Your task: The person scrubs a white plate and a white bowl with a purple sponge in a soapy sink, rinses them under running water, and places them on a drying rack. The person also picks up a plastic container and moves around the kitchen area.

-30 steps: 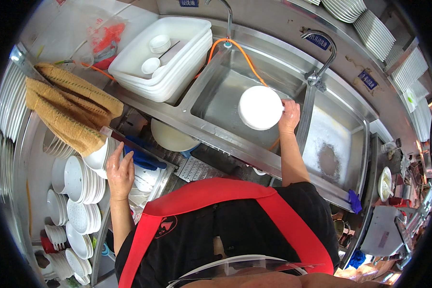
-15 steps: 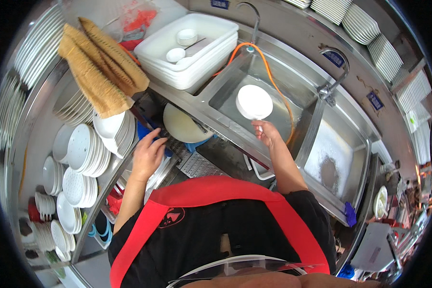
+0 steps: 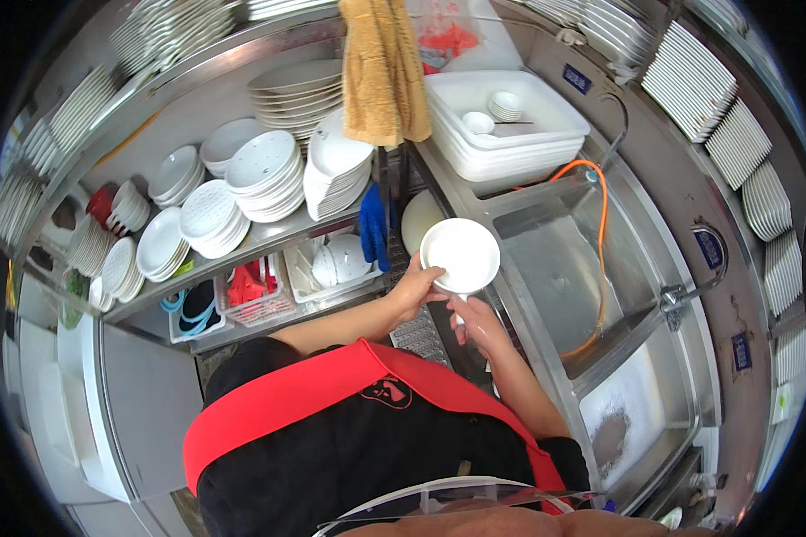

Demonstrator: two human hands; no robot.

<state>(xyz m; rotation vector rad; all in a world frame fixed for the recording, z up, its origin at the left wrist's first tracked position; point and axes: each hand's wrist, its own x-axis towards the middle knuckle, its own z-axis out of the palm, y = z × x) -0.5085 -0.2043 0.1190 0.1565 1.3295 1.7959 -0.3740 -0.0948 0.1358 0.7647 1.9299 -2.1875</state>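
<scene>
In front of me I hold a white round bowl with a short handle (image 3: 461, 255), its open side turned up. My left hand (image 3: 415, 290) grips its near left rim, with the thumb laid over the edge. My right hand (image 3: 478, 322) is closed round the handle at the near side. The bowl is over the gap between the steel sink's front edge and the plate shelf. Beside it on the right is the sink basin (image 3: 546, 313), with an orange hose (image 3: 604, 242) running down into it.
Stacks of white plates and bowls (image 3: 264, 174) fill the steel shelf at left. A yellow towel (image 3: 381, 76) hangs at its end, with blue gloves (image 3: 373, 228) below. Nested white tubs (image 3: 501, 134) stand behind the sink. A second basin (image 3: 631, 403) holds foamy water.
My view has swung left toward the shelf. The bowl has come from above the sink to in front of me, and my left hand, free before, has taken hold of its rim.
</scene>
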